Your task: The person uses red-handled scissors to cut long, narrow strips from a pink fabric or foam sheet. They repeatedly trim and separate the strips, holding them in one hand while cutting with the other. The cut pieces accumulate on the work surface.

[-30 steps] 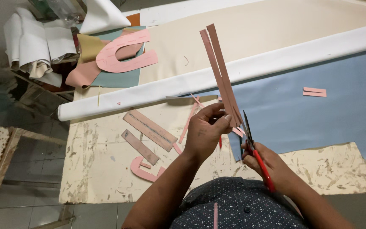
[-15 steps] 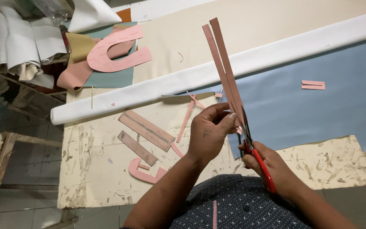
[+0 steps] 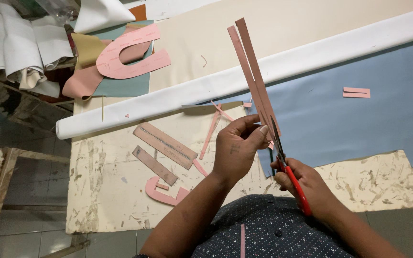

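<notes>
Over blue sheet (image 3: 359, 124), pink strips (image 3: 252, 71) in left hand (image 3: 237, 153), beside scissors (image 3: 288, 167).

— What does the left hand (image 3: 237, 150) hold?
— Two long pink strips (image 3: 252, 71), pinched upright.
— And the right hand (image 3: 307, 184)?
— Red-handled scissors (image 3: 285, 160), blades at the strips' lower end, above the blue sheet (image 3: 359, 124).

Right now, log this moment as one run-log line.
left hand: holds pink strips upright | right hand: grips red-handled scissors, blades at strips' lower end | worktable: pink templates, white roll, blue sheet
</notes>
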`<state>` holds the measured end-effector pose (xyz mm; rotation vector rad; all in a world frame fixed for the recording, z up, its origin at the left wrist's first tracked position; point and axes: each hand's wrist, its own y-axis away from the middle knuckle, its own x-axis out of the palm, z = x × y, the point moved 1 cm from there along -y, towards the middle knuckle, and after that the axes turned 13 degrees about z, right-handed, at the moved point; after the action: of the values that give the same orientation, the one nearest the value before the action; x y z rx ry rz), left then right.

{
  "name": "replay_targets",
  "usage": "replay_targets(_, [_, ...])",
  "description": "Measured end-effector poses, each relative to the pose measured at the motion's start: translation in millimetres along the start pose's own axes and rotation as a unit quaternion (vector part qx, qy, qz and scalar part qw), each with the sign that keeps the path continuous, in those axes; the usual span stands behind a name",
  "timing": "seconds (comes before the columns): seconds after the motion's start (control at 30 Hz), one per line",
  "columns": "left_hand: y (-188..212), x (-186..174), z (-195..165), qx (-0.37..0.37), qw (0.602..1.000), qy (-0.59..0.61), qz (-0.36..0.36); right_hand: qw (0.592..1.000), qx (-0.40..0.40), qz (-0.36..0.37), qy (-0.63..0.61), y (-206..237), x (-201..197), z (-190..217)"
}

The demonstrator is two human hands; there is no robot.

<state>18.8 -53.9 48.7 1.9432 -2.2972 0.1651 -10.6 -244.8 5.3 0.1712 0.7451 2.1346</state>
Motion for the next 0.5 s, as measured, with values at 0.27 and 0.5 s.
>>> replay_targets(0.27, [-1.4,1.3,1.1,-0.004,1.0,0.006,-0.005,1.0,-0.013,-0.009,0.004,0.3,-1.6,2.3])
replay_targets(0.5, [-0.6,2.2,1.3,-0.003,1.0,0.015,-0.006,1.0,0.0,-0.018,-0.009,3.2,-1.0,4.2])
